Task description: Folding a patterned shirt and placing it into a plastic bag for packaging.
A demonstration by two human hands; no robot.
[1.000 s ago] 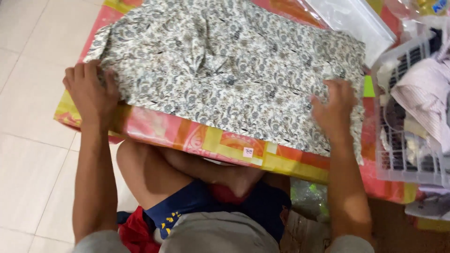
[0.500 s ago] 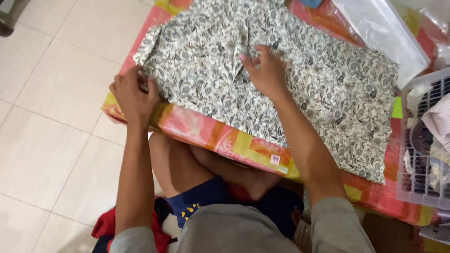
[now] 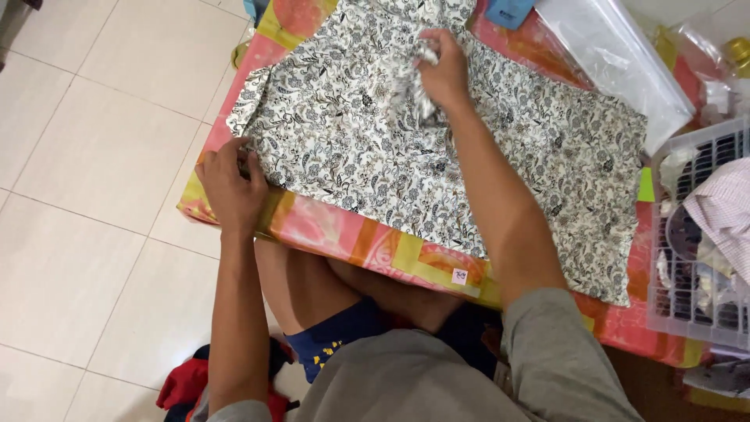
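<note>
A patterned white-and-brown shirt [image 3: 367, 148] lies spread flat on a low table covered with a pink and yellow cloth [image 3: 328, 234]. My left hand [image 3: 230, 187] presses down on the shirt's near left corner at the table edge. My right hand [image 3: 441, 70] is at the middle of the shirt, fingers closed on a bunched fold of its fabric. My right forearm stretches across the garment.
A white plastic basket [image 3: 699, 258] with clothes stands at the right. A clear plastic bag [image 3: 617, 62] lies at the far right of the table, a small blue object [image 3: 508, 12] at the far edge. Light floor tiles [image 3: 94, 156] extend to the left. My bent knees sit under the table.
My right hand moved from the shirt's near right edge to its centre and pinched up fabric. My left hand stayed on the near left corner.
</note>
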